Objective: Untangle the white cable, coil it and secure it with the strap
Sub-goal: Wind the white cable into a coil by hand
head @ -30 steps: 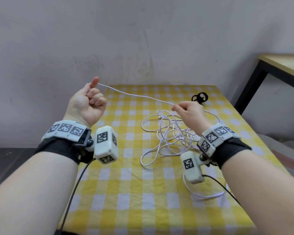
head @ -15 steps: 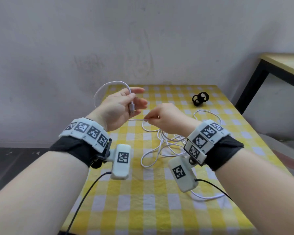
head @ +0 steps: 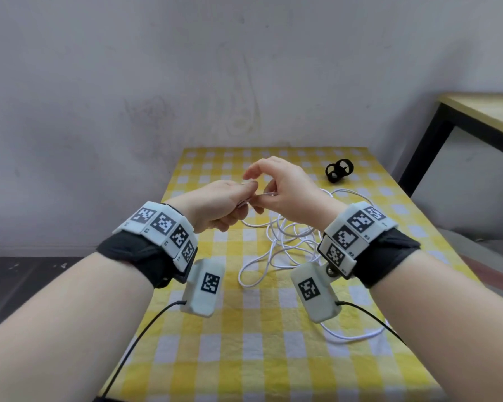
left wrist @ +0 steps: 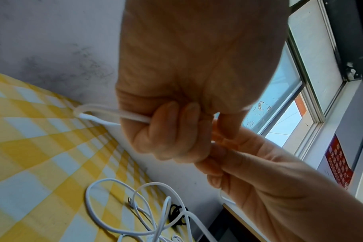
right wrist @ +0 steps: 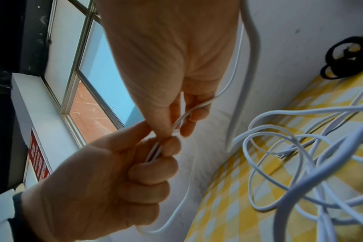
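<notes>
The white cable (head: 285,242) lies mostly as a loose tangle on the yellow checked tablecloth (head: 244,329). Both hands meet above it. My left hand (head: 241,198) curls its fingers round a short folded loop of cable (left wrist: 97,113) that sticks out past the fist. My right hand (head: 263,195) pinches the cable (right wrist: 184,117) right against the left fingers (right wrist: 170,147). A slack strand (right wrist: 182,204) hangs from the hands toward the tangle (right wrist: 300,155). The black strap (head: 339,171) lies curled on the cloth at the far right, apart from both hands.
The table stands against a grey wall (head: 244,82). A second table with a black frame (head: 447,126) stands to the right. One cable loop (head: 357,338) trails near the right edge. A metal plug end (left wrist: 129,200) lies within the tangle.
The hands, first held apart with the cable taut between them, have come together. My left hand has closed on a folded loop, and my right hand now pinches the cable beside it.
</notes>
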Motion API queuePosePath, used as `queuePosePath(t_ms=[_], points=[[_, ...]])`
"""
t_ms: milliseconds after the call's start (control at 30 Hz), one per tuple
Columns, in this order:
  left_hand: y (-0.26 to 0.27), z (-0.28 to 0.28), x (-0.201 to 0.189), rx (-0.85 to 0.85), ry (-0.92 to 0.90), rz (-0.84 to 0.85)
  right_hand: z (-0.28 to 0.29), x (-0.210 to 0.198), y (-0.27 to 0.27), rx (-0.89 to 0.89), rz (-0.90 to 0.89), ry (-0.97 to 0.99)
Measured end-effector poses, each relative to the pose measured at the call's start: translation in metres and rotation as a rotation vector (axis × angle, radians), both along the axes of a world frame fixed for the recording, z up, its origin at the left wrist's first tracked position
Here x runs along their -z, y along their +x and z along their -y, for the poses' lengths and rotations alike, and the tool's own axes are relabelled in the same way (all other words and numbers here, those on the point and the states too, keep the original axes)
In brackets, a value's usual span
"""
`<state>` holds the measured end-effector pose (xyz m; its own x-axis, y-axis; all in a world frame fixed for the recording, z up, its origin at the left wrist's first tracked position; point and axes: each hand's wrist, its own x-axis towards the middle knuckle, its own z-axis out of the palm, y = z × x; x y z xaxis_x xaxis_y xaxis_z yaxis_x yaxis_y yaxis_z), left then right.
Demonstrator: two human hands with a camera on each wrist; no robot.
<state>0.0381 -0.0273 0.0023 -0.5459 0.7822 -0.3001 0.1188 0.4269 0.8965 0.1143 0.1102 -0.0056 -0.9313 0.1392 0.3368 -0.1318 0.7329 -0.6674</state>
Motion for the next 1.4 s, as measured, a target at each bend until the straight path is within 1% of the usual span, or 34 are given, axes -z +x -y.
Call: queuePosePath(t_ms=[100,167,333,433,600,700,800,933,1100,1200,1267,1333,1400], points=[[-0.001,0.002,-0.003,0.106,-0.030,0.063,-0.003,0.001,0.000,-0.032,0.065,0.063],[-0.004,0.004,-0.005,0.144,-0.030,0.090,-0.005,0.000,0.003,-0.035,0.117,0.102],[-0.008,0.007,-0.009,0.123,-0.006,0.121,-0.006,-0.006,0.005,-0.034,0.177,0.102],[-0.007,0.007,-0.013,0.083,0.004,0.132,-0.006,-0.007,0.004,-0.024,0.213,0.045],[-0.010,0.008,-0.014,0.081,0.074,0.263,-0.010,-0.009,0.003,-0.005,0.249,-0.054],[-0.015,0.011,-0.013,0.015,0.157,0.359,-0.019,-0.005,0.005,0.057,0.237,-0.102],[-0.020,0.015,-0.012,-0.016,0.168,0.416,-0.026,-0.001,0.007,0.134,0.179,-0.101],[-0.017,0.012,-0.012,0.002,0.142,0.433,-0.018,-0.009,0.008,0.067,0.104,-0.082],[-0.013,0.007,-0.016,0.020,0.134,0.475,-0.006,-0.018,0.004,0.038,0.090,-0.047],[-0.012,0.007,-0.018,0.037,0.133,0.481,-0.005,-0.014,0.002,0.017,0.090,-0.099],[-0.011,0.007,-0.018,0.035,0.148,0.489,-0.002,-0.014,0.001,-0.013,0.137,-0.143],[-0.012,0.008,-0.017,0.026,0.172,0.488,0.000,-0.015,0.003,-0.059,0.181,-0.240],[-0.014,0.011,-0.016,-0.001,0.211,0.496,-0.003,-0.016,0.005,-0.056,0.221,-0.317]])
